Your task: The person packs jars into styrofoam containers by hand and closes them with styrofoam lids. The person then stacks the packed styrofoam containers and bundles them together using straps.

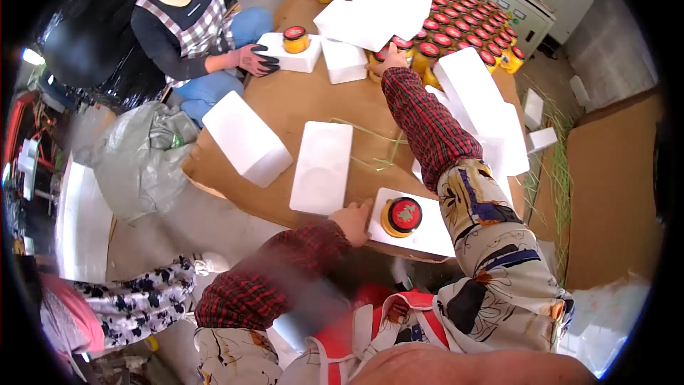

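Note:
Close to me, a white foam block [434,232] holds a yellow jar [401,217] with a red and black lid, standing in its recess. My left hand [353,222] grips the left edge of that block. Farther off, my right arm is stretched across the cardboard-topped table, and my right hand [390,60] is closed round a jar [402,45] at the near side of the jar group. The hand hides part of that jar. Left of the near block lies another foam block [322,167] with a round recess, and beside it a plain one [247,139].
Many red-lidded jars [456,32] crowd the table's far right. Foam blocks are stacked [356,21] at the back and right [477,100]. A co-worker's gloved hand [256,60] touches a foam block [308,58] bearing a jar [296,40]. Green straps [381,160] lie on the cardboard [278,110].

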